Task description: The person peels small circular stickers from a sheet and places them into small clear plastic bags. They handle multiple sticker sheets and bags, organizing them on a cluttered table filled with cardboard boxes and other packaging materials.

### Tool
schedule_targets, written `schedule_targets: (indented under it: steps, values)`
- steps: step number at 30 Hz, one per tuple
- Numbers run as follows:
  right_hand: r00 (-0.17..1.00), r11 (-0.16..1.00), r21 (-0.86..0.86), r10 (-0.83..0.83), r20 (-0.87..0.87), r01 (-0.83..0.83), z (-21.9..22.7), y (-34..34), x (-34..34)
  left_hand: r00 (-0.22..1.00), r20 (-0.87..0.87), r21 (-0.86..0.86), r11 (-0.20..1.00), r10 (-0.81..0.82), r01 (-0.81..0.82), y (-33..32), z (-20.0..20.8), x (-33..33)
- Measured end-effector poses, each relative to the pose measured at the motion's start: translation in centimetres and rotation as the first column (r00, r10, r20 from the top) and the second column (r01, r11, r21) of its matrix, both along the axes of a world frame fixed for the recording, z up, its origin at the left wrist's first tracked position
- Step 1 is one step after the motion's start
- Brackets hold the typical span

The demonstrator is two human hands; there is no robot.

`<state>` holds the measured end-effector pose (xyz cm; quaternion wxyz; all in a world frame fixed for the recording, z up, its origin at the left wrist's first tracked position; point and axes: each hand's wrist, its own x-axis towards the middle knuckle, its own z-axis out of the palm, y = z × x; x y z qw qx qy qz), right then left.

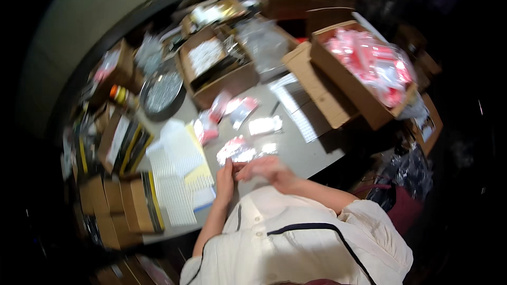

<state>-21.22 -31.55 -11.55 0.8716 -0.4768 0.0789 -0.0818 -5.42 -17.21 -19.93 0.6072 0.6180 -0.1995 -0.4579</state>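
At the table's near edge my left hand (226, 180) has its fingers bent together beside a shiny clear plastic bag with red on it (236, 149). What those fingers hold, if anything, is too small to tell. My right hand (270, 172) is close against the left, its fingers smeared by motion. Just beyond the hands are another small clear bag (266, 149) and a white shiny packet (265, 125). Farther back, several red-and-clear plastic bags (206, 126) lie loose on the grey table (311, 154).
An open carton (364, 95) full of red-edged clear bags stands at right. A box of white pieces (207, 57) and a round metal bowl (162, 95) sit farther back. Printed sheets (171, 190) cover the left side, beside several cardboard boxes (134, 206).
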Motion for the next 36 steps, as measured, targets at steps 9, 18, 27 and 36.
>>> schedule_targets:
  steps: [9, 18, 27, 36]
  values:
    - [0.971, 0.957, 0.161, -0.237, -0.04, 0.241, -2.4, -3.1, -1.3, 0.906, -0.172, 0.039, 0.922, 0.386, -0.385, 4.5, 1.3, 1.7]
    - [0.968, 0.978, 0.042, -0.193, -0.161, 0.202, -4.6, -2.4, -1.7, 0.815, -0.264, 0.059, 0.852, 0.516, -0.52, 5.9, 1.7, 2.0]
    - [0.94, 0.936, -0.324, -0.225, -0.256, 0.136, -5.1, -1.9, -0.3, 0.864, -0.148, 0.037, 0.876, 0.481, -0.481, 4.0, 0.3, 0.8]
    - [0.827, 0.708, -0.572, -0.555, -0.087, 0.415, -7.3, -6.3, -2.4, 0.854, 0.069, 0.005, 0.856, 0.516, -0.518, 5.9, -1.3, 2.6]
